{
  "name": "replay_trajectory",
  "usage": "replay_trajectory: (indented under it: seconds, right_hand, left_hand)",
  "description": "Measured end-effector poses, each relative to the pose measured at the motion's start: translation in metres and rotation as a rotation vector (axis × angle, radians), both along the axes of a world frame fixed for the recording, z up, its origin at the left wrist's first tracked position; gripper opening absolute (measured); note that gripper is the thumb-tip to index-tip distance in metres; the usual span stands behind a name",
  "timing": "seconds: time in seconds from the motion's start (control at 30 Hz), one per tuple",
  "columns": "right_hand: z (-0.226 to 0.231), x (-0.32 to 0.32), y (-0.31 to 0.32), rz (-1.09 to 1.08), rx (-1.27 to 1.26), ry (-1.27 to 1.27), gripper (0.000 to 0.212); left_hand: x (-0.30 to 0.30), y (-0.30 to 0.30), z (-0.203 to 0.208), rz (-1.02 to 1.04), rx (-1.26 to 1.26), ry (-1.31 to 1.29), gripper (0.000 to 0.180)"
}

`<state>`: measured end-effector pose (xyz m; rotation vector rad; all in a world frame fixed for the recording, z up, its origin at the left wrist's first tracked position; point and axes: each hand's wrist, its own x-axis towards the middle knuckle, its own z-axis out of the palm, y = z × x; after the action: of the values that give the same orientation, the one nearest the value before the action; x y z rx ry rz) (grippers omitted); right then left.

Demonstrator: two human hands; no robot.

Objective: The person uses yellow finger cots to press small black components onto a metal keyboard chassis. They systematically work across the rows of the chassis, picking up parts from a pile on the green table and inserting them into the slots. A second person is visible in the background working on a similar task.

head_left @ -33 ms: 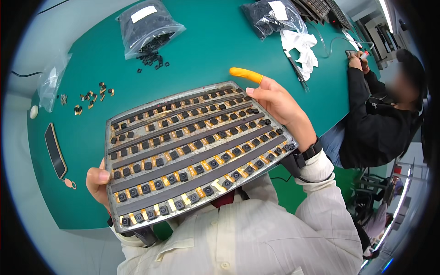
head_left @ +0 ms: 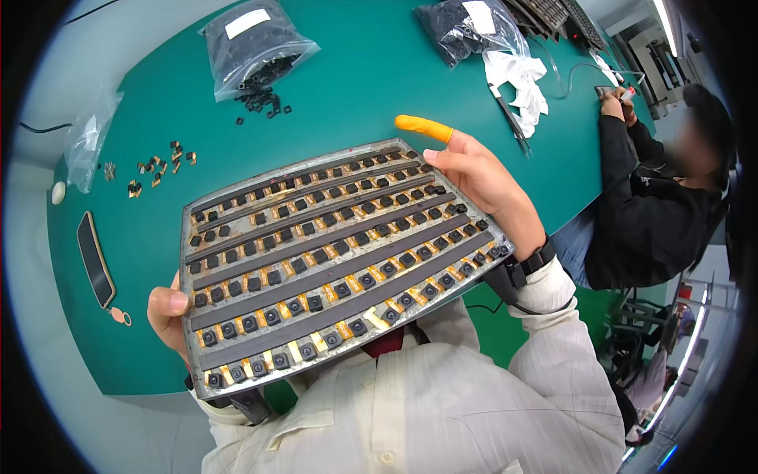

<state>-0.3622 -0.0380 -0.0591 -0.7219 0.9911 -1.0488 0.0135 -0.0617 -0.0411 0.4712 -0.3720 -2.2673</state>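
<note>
Both my hands hold up a flat metal tray (head_left: 363, 303), tilted in front of my chest. Dark strips run across it, and between them sit rows of small black square camera-like modules (head_left: 366, 281) with gold flex tabs. My left hand (head_left: 167, 310) is closed on the tray's left edge, its thumb on top and the other fingers hidden underneath. At the far right corner, my right hand (head_left: 491, 180) grips the edge with its thumb near the rim. Its index finger, in an orange finger cot (head_left: 424, 127), sticks out past the tray.
Loose gold-tabbed parts (head_left: 158, 170) and a phone (head_left: 96, 259) lie left on the green table (head_left: 355, 103). Behind are two clear bags of black parts (head_left: 257, 47), (head_left: 466, 28). Tweezers (head_left: 512, 118) lie by a white cloth (head_left: 517, 79). Another person (head_left: 659, 189) works at right.
The tray's left end has shifted very slightly to the left and up with my hands still on it. Nothing else visibly differs.
</note>
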Motion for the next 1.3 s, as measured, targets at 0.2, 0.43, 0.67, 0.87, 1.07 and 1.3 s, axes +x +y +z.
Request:
replay_trajectory:
  seconds: [0.2,0.43,0.67,0.87,1.07,1.3]
  right_hand:
    - [-0.010,0.002,-0.002,-0.052,0.002,0.003,0.048]
    - [-0.001,0.003,-0.001,-0.056,0.023,0.058,0.050]
    - [-0.006,0.001,-0.002,-0.049,-0.002,0.094,0.051]
    - [-0.008,0.000,-0.001,-0.085,0.041,0.065,0.053]
    - [-0.004,0.002,0.002,-0.089,0.092,0.042,0.054]
    - [-0.004,0.004,0.002,-0.082,0.099,-0.008,0.056]
  left_hand:
    - [0.008,-0.001,0.013,-0.058,0.031,-0.104,0.077]
    - [0.015,0.000,0.016,-0.108,0.063,-0.191,0.077]
    - [0.002,0.004,0.017,-0.070,0.046,-0.100,0.079]
    - [-0.007,0.005,0.004,-0.013,0.054,0.095,0.077]
    - [-0.006,0.008,0.007,-0.010,0.085,0.108,0.073]
    - [-0.007,0.003,0.008,-0.072,0.077,0.231,0.073]
